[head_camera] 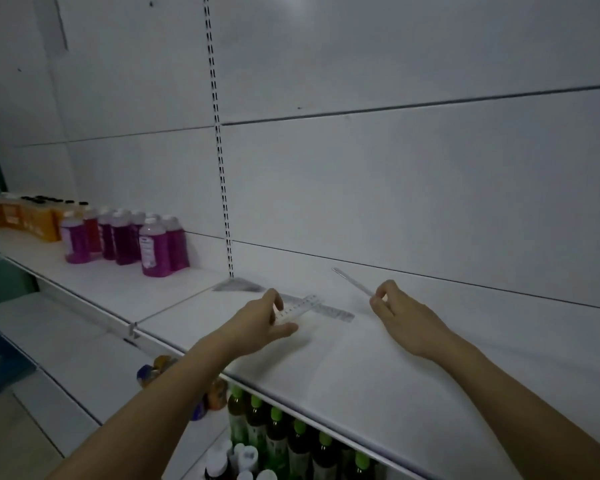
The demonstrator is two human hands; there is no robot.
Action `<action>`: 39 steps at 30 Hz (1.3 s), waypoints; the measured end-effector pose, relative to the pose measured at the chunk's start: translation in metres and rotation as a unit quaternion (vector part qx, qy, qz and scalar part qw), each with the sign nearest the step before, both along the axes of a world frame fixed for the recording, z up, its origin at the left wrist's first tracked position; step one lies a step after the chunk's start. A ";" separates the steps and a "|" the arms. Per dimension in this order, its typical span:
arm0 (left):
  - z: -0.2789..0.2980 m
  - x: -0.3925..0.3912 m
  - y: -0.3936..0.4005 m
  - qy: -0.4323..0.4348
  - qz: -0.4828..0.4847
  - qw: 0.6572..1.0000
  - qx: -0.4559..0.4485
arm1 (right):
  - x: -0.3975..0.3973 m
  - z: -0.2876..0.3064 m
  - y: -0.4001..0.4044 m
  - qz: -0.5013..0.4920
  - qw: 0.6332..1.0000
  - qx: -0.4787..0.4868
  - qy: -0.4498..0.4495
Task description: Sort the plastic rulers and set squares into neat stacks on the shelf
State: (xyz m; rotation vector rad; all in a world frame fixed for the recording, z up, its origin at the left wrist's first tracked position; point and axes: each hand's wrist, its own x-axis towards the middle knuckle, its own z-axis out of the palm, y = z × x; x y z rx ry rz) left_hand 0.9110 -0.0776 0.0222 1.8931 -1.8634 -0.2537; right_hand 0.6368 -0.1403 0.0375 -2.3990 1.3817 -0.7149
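On the white shelf (pixel 378 362) my left hand (pixel 267 323) grips the near end of a clear plastic ruler (pixel 300 306), which is tilted up off the shelf. Behind it another clear ruler (pixel 333 311) lies flat. A clear set square (pixel 236 285) lies flat by the slotted upright at the back. My right hand (pixel 395 313) pinches one end of a thin clear ruler (pixel 352 281), seen edge-on and held in the air, pointing toward the back wall.
Purple bottles (pixel 153 247) and orange bottles (pixel 25 216) stand on the shelf at far left. Green-capped bottles (pixel 284 438) fill the shelf below. A slotted upright (pixel 222 168) runs down the white back wall.
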 end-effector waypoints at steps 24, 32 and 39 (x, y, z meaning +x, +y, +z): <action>-0.049 0.039 -0.187 -0.061 -0.299 0.951 -0.058 | 0.092 -0.034 -0.041 -0.262 0.960 -0.014 -0.095; -0.043 0.048 -0.176 -0.052 -0.268 0.960 -0.068 | 0.101 -0.030 -0.046 -0.236 0.971 -0.017 -0.044; -0.048 0.111 -0.112 -0.055 -0.266 0.960 -0.073 | 0.136 -0.029 -0.070 -0.158 0.987 -0.016 0.023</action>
